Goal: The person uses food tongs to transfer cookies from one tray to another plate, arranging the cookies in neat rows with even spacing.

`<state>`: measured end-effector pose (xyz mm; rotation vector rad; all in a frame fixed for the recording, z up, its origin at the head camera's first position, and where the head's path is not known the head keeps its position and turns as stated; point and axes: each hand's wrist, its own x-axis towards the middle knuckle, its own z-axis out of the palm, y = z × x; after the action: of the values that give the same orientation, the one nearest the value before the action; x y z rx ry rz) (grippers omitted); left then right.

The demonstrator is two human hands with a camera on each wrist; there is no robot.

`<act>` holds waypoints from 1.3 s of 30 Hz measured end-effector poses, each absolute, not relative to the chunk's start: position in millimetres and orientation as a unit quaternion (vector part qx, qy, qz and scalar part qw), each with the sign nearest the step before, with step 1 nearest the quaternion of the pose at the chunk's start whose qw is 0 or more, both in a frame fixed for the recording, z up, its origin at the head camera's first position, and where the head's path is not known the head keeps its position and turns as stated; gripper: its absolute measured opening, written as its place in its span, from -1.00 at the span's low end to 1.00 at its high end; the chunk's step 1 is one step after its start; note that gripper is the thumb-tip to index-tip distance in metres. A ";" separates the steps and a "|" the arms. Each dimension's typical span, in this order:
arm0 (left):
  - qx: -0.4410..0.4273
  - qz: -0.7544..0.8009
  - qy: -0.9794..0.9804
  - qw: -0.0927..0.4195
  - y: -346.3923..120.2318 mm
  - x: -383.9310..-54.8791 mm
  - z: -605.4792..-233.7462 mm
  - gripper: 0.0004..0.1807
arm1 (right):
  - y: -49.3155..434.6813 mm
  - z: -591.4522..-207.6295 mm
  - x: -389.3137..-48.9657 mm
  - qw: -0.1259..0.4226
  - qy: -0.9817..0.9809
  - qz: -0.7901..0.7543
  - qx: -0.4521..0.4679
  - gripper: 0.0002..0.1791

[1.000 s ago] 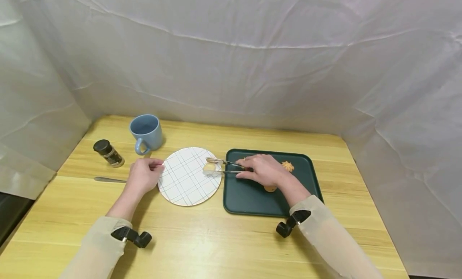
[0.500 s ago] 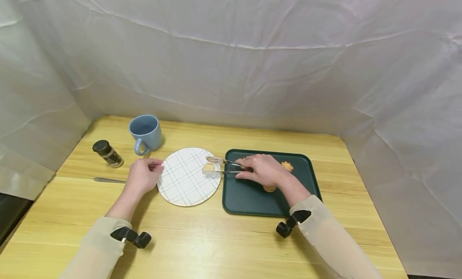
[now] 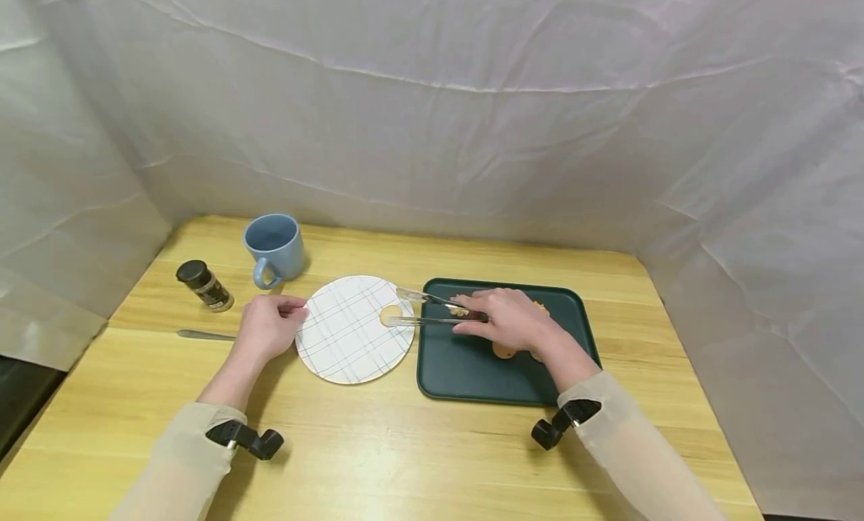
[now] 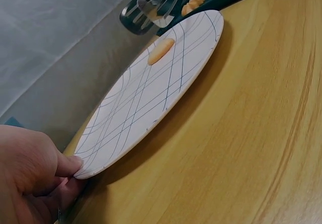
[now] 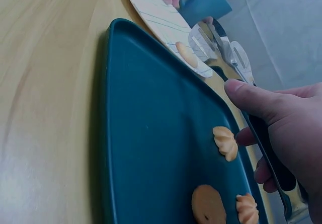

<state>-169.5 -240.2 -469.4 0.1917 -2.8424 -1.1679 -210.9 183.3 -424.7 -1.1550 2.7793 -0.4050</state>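
My left hand (image 3: 268,327) pinches the left rim of a white plate (image 3: 347,348) with crossing lines, thumb on top in the left wrist view. A round biscuit (image 4: 161,52) lies near the plate's right edge. Over the dark green tray (image 3: 466,382), my right hand (image 3: 509,318) holds metal tongs (image 3: 432,321), whose spread slotted ends reach over the plate's right edge. In the left wrist view those ends are apart from the biscuit. On the tray lie a flat oval biscuit (image 5: 209,205), a ridged cookie (image 5: 226,143) and another ridged cookie (image 5: 246,210), partly hidden by my hand in the head view.
A blue mug (image 3: 280,251) stands behind the plate on the left. Left of it is a black-capped seasoning jar (image 3: 205,285). A metal utensil handle (image 3: 202,335) pokes out beside my left hand. Grey cloth (image 3: 432,169) walls the table's back and sides.
My right hand and the tongs have shifted slightly right, and the tongs' ends have drawn back from the biscuit, which stays on the plate. My left hand keeps its place.
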 end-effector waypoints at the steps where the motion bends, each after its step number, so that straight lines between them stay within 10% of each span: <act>1: 0.060 -0.381 -0.922 0.030 -239.3 -170.4 -469.6 -0.76 | 186.6 -424.0 -209.2 0.053 0.916 -0.132 -0.375 -0.31; 39: 0.045 -0.384 -0.922 0.037 -237.7 -172.5 -471.9 -0.73 | 287.4 -405.5 -160.0 -0.007 0.936 -0.143 -0.322 -0.37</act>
<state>-172.5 -237.7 -471.9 0.1380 -2.8285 -1.1772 -160.0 287.4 -405.5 -1.0161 2.9527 -0.4505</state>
